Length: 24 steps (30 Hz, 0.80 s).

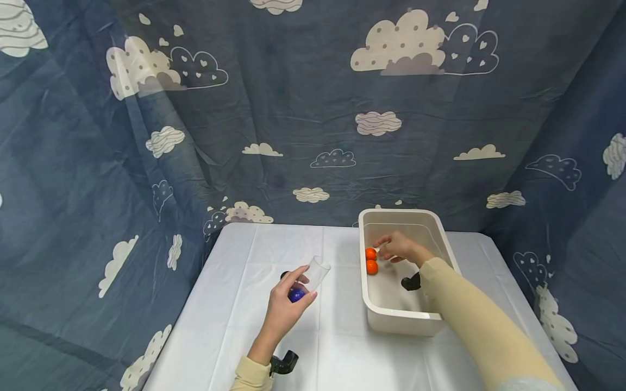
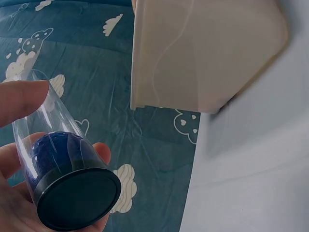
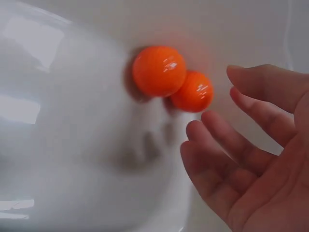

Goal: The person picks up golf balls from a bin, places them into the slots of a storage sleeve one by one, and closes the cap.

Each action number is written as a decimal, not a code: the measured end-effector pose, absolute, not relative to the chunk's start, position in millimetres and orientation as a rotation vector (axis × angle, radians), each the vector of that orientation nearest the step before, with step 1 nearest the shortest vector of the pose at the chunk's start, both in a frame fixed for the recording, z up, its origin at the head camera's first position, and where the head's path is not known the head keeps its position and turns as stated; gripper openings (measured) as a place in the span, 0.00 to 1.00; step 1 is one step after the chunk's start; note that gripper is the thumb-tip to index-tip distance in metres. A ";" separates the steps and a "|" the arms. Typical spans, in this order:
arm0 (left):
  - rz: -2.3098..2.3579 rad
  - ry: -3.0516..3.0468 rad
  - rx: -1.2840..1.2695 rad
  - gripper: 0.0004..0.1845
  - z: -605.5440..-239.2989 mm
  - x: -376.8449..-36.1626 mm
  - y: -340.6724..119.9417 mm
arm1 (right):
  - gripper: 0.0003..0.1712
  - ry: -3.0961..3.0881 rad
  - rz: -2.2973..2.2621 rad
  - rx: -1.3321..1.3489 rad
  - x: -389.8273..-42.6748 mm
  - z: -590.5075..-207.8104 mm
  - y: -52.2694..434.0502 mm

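Note:
My left hand [image 1: 282, 307] grips a clear plastic tube [image 1: 319, 271], tilted with its mouth up and to the right. Inside the tube sits a dark blue ball [image 2: 60, 150], close to the black base [image 2: 79, 199]. My right hand [image 1: 400, 247] reaches down into a white bin [image 1: 364, 293], fingers spread and loosely bent with nothing between them. Two shiny orange balls, a nearer one [image 3: 159, 71] and another [image 3: 193, 92], lie side by side against the bin's left wall. The fingertips of that hand are just beside them.
The bin stands on the right part of a white-covered table [image 1: 254, 255], its rim raised around the right hand. Dark blue cloth [image 1: 293, 98] with cloud prints hangs behind and on both sides. A black wrist camera [image 1: 285, 363] sits on the left wrist.

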<state>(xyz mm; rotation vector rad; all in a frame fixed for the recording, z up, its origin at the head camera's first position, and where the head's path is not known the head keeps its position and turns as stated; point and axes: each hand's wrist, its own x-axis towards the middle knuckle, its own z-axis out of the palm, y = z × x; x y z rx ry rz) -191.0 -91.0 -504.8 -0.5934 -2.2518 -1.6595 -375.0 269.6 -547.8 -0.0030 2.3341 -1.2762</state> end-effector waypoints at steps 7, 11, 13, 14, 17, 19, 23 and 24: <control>-1.664 -2.252 -0.575 0.31 -503.5 -191.2 -93.9 | 0.24 2.283 -1.136 -0.012 -370.9 -552.0 267.3; -1.685 -2.245 -0.576 0.31 -503.2 -190.2 -95.2 | 0.23 2.220 -1.117 -0.008 -369.5 -552.4 260.3; -1.688 -2.245 -0.569 0.31 -503.5 -189.6 -95.8 | 0.25 2.193 -1.111 -0.028 -370.0 -554.0 257.4; -1.687 -2.245 -0.565 0.31 -503.8 -189.4 -96.1 | 0.25 2.182 -1.111 -0.040 -370.6 -555.1 256.1; -1.688 -2.241 -0.560 0.31 -504.9 -190.0 -96.1 | 0.25 2.179 -1.108 -0.063 -372.2 -557.6 253.7; -1.687 -2.244 -0.560 0.31 -505.4 -190.3 -96.2 | 0.24 2.187 -1.081 -0.077 -371.6 -558.9 252.4; -1.683 -2.267 -0.539 0.31 -506.3 -189.1 -97.9 | 0.22 2.164 -1.002 -0.056 -364.9 -560.4 248.6; -1.684 -2.272 -0.532 0.31 -506.5 -188.6 -98.7 | 0.22 2.150 -0.986 -0.045 -362.6 -560.2 247.2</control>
